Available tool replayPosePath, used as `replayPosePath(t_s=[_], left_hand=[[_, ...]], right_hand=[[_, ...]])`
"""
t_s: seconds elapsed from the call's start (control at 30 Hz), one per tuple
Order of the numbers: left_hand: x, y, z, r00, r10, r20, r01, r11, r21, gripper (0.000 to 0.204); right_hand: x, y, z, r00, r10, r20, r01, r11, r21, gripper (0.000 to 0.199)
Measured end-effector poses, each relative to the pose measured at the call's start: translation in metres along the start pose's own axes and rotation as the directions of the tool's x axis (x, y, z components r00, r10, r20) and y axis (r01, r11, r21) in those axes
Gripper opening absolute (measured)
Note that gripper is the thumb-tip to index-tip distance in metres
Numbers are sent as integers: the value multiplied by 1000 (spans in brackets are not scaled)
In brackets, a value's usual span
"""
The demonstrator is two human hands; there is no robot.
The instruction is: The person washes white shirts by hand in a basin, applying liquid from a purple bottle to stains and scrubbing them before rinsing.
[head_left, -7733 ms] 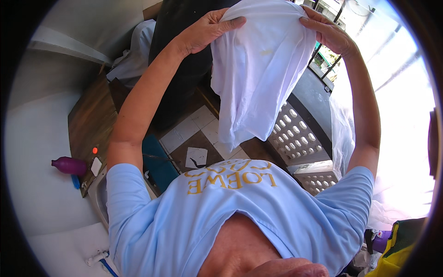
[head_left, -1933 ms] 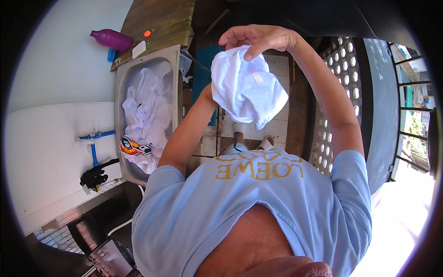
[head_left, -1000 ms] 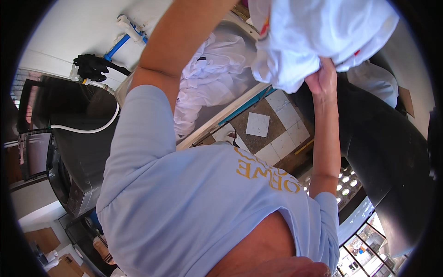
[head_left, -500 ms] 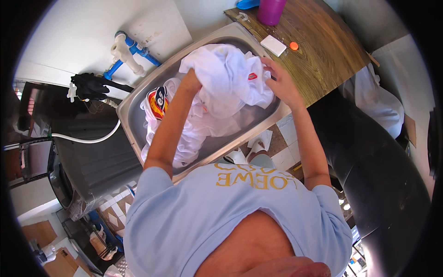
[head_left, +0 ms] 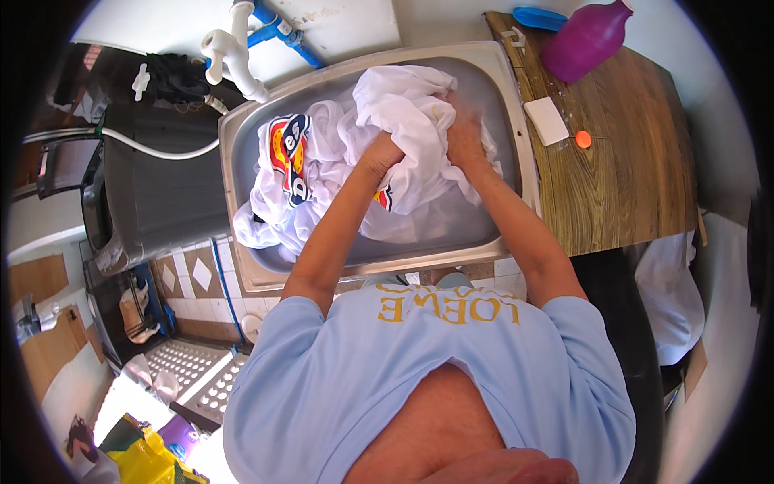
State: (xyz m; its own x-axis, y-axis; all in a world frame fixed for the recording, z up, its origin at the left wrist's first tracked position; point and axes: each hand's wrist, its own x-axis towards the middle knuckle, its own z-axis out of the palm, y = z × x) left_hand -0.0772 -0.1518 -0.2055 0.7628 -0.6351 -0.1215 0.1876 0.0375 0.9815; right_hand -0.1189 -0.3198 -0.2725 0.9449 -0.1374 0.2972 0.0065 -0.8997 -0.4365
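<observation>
Wet white garments (head_left: 403,105) are bunched in a metal sink (head_left: 528,181) of cloudy water. A colourful print (head_left: 289,157) shows on the cloth at the left, and part of another shows near its middle. My left hand (head_left: 382,153) is closed on a raised fold of the white garment, with its fingertips hidden by the fabric. Close to its right, my right hand (head_left: 464,139) reaches down into the same cloth. Motion smears its fingers, and they are partly lost among the folds.
A white tap (head_left: 234,60) with blue pipes stands behind the sink's left side. On the wooden counter (head_left: 621,189) at right are a purple bottle (head_left: 584,44), a white block (head_left: 547,121), an orange cap (head_left: 583,139) and a blue scoop-like thing (head_left: 538,18). A dark appliance (head_left: 165,165) stands left.
The lifted white garment has come down into the sink. My right hand has moved from the cloth's right edge into the folds, closer to my left hand. My view has shifted.
</observation>
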Motion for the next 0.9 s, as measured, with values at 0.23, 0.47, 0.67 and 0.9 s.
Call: replayPosePath(t_s=[0.23,0.47,0.67,0.9], left_hand=[[-4,-12,-14,996,66,58,-67,998,17,43],[-11,-66,-49,994,-82,69,100,936,-337,37],[-20,5,-2,998,-53,39,63,948,-312,31],[-1,6,11,998,-66,24,68,834,-547,32]], right_hand=[[19,11,-39,965,-138,225,97,978,183,33],[5,7,-121,887,-67,456,64,998,23,25],[-24,43,-144,992,-35,-118,70,949,308,34],[49,136,-182,802,306,-512,-200,947,253,100]])
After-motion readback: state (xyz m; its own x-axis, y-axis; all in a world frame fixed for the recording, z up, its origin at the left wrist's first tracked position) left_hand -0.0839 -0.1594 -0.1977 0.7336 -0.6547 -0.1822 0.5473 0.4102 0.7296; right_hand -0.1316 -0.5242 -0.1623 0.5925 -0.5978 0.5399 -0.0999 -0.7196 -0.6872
